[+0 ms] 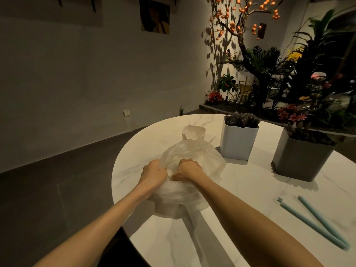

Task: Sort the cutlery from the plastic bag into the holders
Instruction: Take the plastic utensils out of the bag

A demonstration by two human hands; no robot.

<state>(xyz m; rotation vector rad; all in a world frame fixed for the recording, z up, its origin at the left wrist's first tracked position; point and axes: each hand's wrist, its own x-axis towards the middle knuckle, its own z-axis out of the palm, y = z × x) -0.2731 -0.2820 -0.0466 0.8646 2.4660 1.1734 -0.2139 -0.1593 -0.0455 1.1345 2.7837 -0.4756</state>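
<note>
A crumpled translucent plastic bag (pixel 194 155) lies near the left edge of the white marble table (pixel 250 189). My left hand (pixel 154 173) and my right hand (pixel 185 168) both clutch the bag's gathered top, close together. What lies inside the bag is hidden. Behind the bag stands a small beige holder (pixel 193 132). To its right a white holder (pixel 238 142) is packed with dark cutlery (pixel 241 119). Further right stands a grey holder (pixel 300 160) with dark cutlery (pixel 306 134) in it.
Light blue tongs (pixel 316 222) lie on the table at the right. Plants and flowers (pixel 279 74) fill the corner behind the table. The round table's left edge drops to a dark floor (pixel 57 189).
</note>
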